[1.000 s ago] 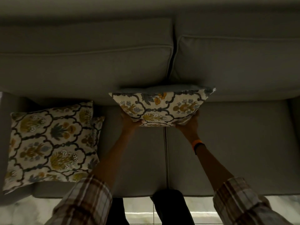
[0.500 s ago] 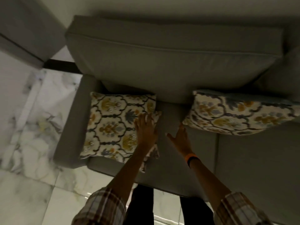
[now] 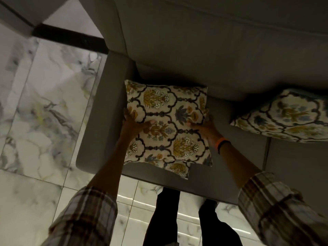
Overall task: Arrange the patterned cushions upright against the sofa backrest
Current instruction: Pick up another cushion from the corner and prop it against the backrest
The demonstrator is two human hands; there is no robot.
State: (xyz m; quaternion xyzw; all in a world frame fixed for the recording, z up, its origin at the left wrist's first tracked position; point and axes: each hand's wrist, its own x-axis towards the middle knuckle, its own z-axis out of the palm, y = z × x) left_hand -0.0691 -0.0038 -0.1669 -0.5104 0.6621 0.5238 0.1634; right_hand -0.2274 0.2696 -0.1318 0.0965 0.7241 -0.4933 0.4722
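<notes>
My left hand [image 3: 134, 124] and right hand [image 3: 204, 127] clamp the side edges of the flat cushion [image 3: 168, 126] at the seat's armrest end, so I can tip it against the backrest [image 3: 213, 50]. Second cushion [image 3: 284, 116] already leans there.

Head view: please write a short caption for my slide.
Both hands, left hand and right hand, grip a patterned cushion lying on the sofa seat.
</notes>
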